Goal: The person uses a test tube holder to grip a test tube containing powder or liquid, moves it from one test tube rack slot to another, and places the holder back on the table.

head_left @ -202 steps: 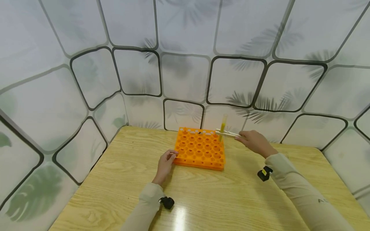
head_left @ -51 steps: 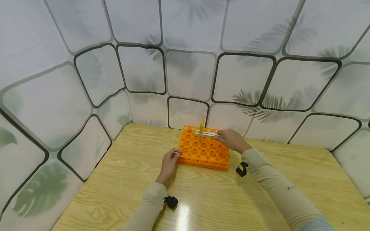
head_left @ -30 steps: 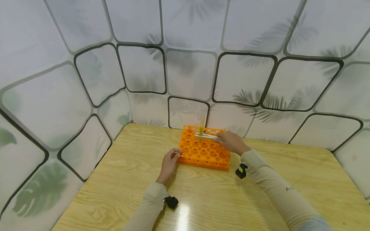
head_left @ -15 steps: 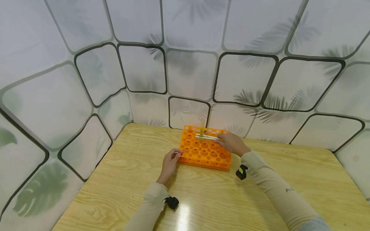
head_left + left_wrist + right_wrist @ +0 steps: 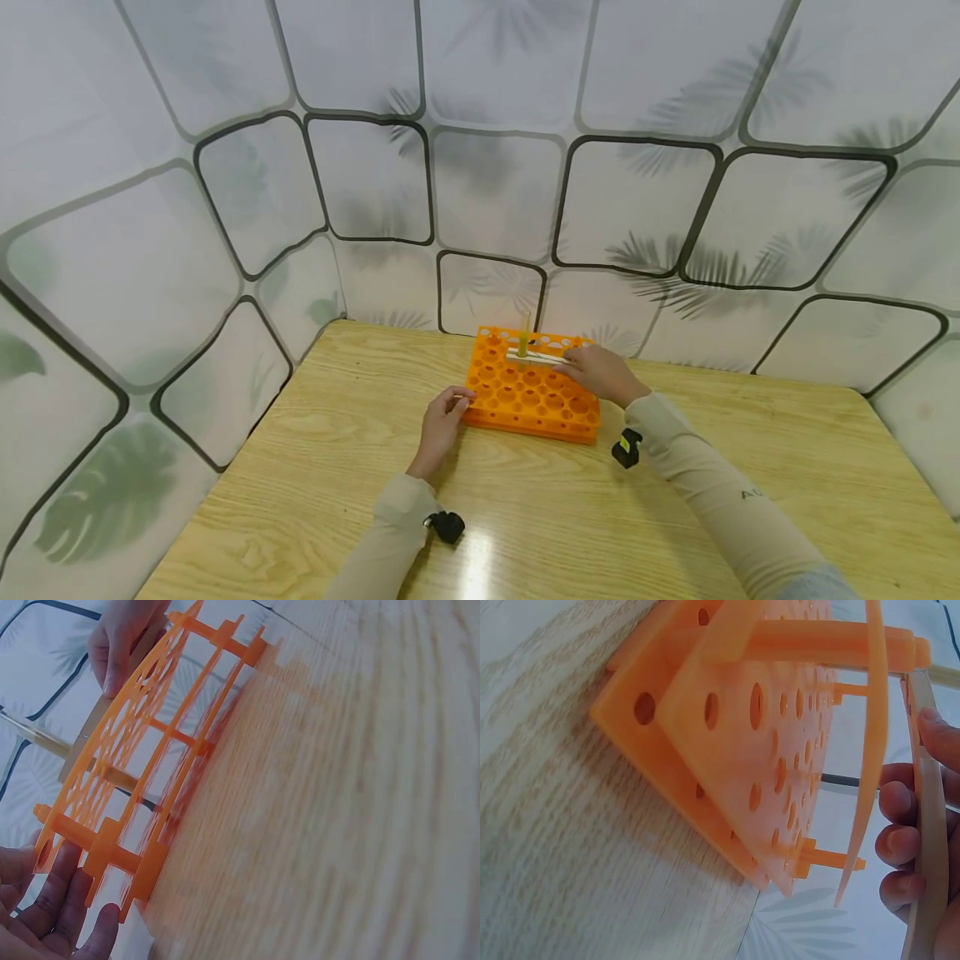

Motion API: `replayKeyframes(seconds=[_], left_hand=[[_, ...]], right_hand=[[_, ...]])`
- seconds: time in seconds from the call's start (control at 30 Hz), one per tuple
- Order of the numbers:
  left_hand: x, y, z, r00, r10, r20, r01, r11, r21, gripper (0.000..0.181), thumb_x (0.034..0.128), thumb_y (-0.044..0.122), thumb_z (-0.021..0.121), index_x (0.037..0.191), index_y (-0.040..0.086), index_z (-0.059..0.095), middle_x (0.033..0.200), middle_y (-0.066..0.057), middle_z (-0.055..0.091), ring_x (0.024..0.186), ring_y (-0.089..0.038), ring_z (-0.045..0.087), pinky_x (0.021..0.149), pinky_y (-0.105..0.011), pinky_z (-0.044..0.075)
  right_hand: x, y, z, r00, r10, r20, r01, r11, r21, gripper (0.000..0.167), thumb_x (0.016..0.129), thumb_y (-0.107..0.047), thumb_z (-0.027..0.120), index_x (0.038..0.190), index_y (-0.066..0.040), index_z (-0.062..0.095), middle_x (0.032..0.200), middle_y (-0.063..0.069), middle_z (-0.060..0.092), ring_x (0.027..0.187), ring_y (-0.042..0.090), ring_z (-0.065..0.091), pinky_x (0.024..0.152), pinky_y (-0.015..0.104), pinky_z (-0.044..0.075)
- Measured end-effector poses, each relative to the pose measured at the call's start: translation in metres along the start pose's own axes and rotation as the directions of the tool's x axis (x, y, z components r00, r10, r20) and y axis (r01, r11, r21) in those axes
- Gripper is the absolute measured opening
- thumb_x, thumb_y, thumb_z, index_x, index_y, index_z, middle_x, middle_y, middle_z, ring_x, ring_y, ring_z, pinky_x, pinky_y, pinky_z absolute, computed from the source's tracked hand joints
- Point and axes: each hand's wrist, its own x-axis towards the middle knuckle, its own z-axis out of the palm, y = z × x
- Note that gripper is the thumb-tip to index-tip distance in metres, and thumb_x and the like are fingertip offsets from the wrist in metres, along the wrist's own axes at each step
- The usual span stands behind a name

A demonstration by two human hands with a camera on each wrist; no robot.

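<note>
curled with the right hand (image 5: 603, 373) round the legs of a pale wooden holder (image 5: 538, 359), thumb on one side, fingers on the other, little gap left. pinching with the left hand (image 5: 441, 421) at the near left corner of the orange rack (image 5: 534, 402), fingers bent in against the end.

clasped at the far end of the wooden holder, a clear test tube (image 5: 526, 322) with yellowish liquid (image 5: 522, 343); roughly upright, passed through a hole slightly left of middle, toward the rack's rear, lower end inside the frame.

probably light, stiff and smooth, slippery if wet, and fragile if glass. best held near the mouth, above the liquid, with mild pressure and no tilting. probably light too, the rack; worth steadying by its corner.

in the way: hole rims close around the tube, and the right hand over the rack's right rear. beyond, bare wood-grained counter (image 5: 360, 442), then a patterned backdrop (image 5: 491, 196) close behind.
</note>
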Motion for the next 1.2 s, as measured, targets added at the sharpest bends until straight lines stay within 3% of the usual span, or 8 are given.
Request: replayKeyframes(seconds=[0.43,0.83,1.2], left_hand=[[-0.0006,-0.0004,0.0001,1.000,0.003,-0.003,-0.003,1.000,0.006,0.022,0.0977,0.004,0.045,0.106,-0.011,0.059,0.111,-0.028,0.060,0.102,-0.039,0.055,0.091,-0.051,0.045],[-0.0016,0.0011,0.0008,1.000,-0.007,-0.007,0.007,1.000,0.008,0.021,0.0978,0.004,0.044,0.106,-0.010,0.058,0.111,-0.027,0.059,0.102,-0.039,0.055,0.090,-0.051,0.045],[-0.0002,-0.0009,0.0002,1.000,-0.008,-0.004,0.009,1.000,0.008,0.022,0.0979,0.004,0.044,0.106,-0.010,0.058,0.111,-0.027,0.059,0.102,-0.039,0.055,0.088,-0.049,0.045]], right_hand=[[-0.0018,0.0004,0.0027,0.999,-0.010,-0.033,0.008,0.999,-0.035,0.034,0.095,-0.033,0.053,0.106,-0.005,0.067,0.090,0.007,0.071,0.072,0.016,0.065,0.072,0.040,0.053],[-0.0021,0.0008,0.0041,0.999,-0.011,-0.040,0.009,0.998,-0.059,0.035,0.095,-0.034,0.053,0.108,-0.004,0.067,0.094,0.009,0.072,0.076,0.019,0.067,0.072,0.040,0.054],[-0.0025,-0.0004,0.0041,0.998,-0.027,-0.051,0.023,0.997,-0.070,0.031,0.095,-0.032,0.054,0.103,-0.004,0.067,0.086,0.006,0.071,0.067,0.014,0.063,0.067,0.037,0.053]])
